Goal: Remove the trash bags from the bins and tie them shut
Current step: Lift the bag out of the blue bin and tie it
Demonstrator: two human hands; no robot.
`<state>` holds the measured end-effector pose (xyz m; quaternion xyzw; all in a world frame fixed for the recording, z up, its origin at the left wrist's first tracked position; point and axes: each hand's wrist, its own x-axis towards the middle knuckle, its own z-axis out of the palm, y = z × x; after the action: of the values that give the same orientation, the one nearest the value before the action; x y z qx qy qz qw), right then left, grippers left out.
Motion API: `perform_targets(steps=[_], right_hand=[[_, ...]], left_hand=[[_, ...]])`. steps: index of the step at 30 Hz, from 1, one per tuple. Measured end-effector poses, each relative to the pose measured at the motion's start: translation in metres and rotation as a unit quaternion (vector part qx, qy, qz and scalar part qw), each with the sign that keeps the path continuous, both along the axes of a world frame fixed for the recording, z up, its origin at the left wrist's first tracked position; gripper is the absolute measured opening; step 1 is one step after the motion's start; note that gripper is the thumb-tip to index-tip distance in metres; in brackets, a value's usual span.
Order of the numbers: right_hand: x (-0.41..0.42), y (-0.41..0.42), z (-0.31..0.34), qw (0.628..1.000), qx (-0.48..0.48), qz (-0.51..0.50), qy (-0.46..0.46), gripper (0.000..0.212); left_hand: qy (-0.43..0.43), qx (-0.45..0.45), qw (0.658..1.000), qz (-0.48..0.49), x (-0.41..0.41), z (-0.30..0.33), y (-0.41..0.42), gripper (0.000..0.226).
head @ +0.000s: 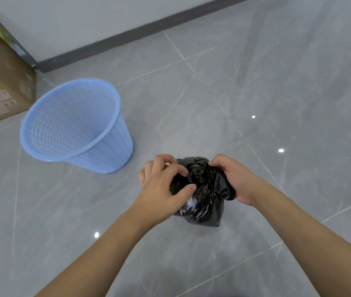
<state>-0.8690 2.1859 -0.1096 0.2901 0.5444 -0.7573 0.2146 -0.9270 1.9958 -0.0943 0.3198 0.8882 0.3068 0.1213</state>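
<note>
My left fingers (pixel 183 170) pinch the knot (pixel 198 173) at the bag's neck from the left; my right hand (pixel 233 179) is clenched round the loose twisted tail on the right. The knot sits between the two hands, and the tail runs sideways from it toward the right palm, so I judge tightening means pulling the hands apart along that line. Below, the black bag (pixel 202 207) rests on the floor (pixel 277 82). The blue bin (pixel 73 125) stands unlined, well off to the left.
</note>
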Motion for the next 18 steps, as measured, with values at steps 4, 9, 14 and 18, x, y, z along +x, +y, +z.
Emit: perform_targets(steps=[4, 9, 14, 18], right_hand=[[-0.004, -0.005, 0.001, 0.999, 0.011, -0.003, 0.036, 0.032], [-0.01, -0.008, 0.012, 0.991, 0.109, -0.039, 0.07, 0.027], [-0.011, -0.013, 0.005, 0.96, 0.248, -0.013, 0.126, 0.024], [-0.007, -0.012, 0.003, 0.91, 0.379, 0.035, 0.166, 0.021]], left_hand=[[-0.042, 0.01, 0.997, 0.068, -0.001, -0.004, 0.012, 0.003], [-0.34, 0.135, 0.894, 0.258, -0.014, 0.023, 0.018, 0.015], [-0.492, 0.18, 0.8, 0.292, -0.024, 0.036, 0.013, 0.02], [-0.479, 0.17, 0.799, 0.322, -0.027, 0.033, 0.012, 0.02]])
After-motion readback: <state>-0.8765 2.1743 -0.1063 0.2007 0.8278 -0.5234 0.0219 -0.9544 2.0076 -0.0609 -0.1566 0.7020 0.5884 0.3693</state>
